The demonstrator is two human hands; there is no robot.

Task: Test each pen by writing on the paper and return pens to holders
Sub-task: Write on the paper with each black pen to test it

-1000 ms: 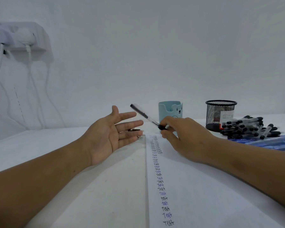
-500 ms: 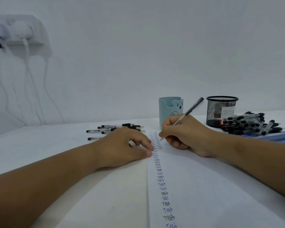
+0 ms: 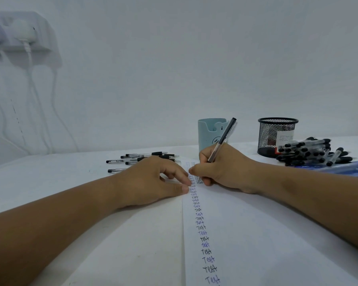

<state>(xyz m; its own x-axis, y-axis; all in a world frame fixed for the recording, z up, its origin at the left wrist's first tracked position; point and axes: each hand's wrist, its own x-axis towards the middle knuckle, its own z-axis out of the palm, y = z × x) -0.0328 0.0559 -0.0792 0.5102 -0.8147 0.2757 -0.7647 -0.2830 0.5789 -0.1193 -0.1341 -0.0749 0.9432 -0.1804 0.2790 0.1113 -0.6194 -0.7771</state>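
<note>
On flat white paper [image 3: 256, 234], right hand [image 3: 221, 170] pinching slim clear-barrelled pen [image 3: 222, 140].

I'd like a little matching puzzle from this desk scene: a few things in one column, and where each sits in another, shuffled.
Things:
1. pen
2. mesh holder
3. left hand
4. capped pens

Places or states:
A. heaped at the table's right, beside the black holder
B. gripped in the right hand, tip down on the paper
C. standing right of the blue holder
D. resting on the paper's left edge

Pairs: 1-B, 2-C, 3-D, 4-A
</note>
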